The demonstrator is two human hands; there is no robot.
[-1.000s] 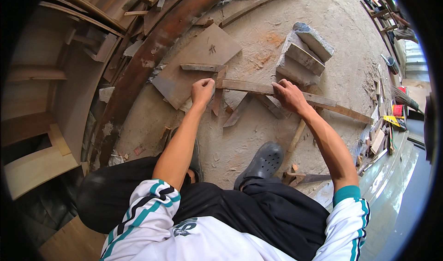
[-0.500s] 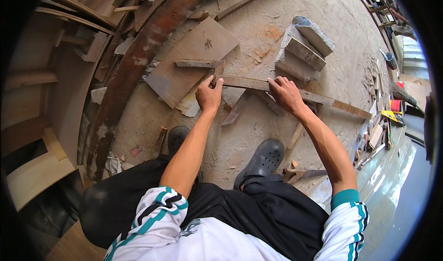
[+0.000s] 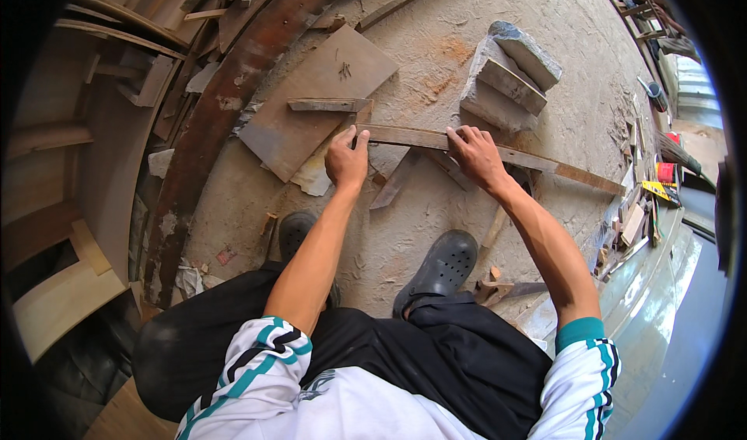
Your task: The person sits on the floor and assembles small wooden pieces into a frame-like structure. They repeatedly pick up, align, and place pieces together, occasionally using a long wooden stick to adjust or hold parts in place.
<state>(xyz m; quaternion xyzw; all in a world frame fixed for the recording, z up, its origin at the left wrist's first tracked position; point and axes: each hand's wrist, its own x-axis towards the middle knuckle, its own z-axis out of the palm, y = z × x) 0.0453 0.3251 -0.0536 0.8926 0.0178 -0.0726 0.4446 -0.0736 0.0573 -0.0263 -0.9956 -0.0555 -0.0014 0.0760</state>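
Note:
A long narrow wooden strip (image 3: 408, 136) stretches across in front of me, its right end reaching far to the right. My left hand (image 3: 347, 160) is closed on its left end, thumb and fingers pinching it. Farther along, my right hand (image 3: 475, 158) grips the strip from above with curled fingers. A short wooden piece (image 3: 327, 105) with an angled end lies just beyond my left hand, by the strip's end. Under that piece is a flat square board (image 3: 299, 86) with a few nails (image 3: 344, 70) on it. Other wood offcuts (image 3: 394, 179) lie beneath the strip.
Broken concrete blocks (image 3: 506, 90) stand beyond my right hand. A handsaw (image 3: 492, 291) lies right of my right shoe (image 3: 445, 261). A long reddish-brown beam (image 3: 210, 133) curves along the left, beside wooden shelving (image 3: 58, 175). Scraps and a yellow tool (image 3: 660, 192) lie at right.
Both hands keep their hold on the wooden strip. The left thumb and fingers have shifted slightly at its end, and the whole view has moved a little.

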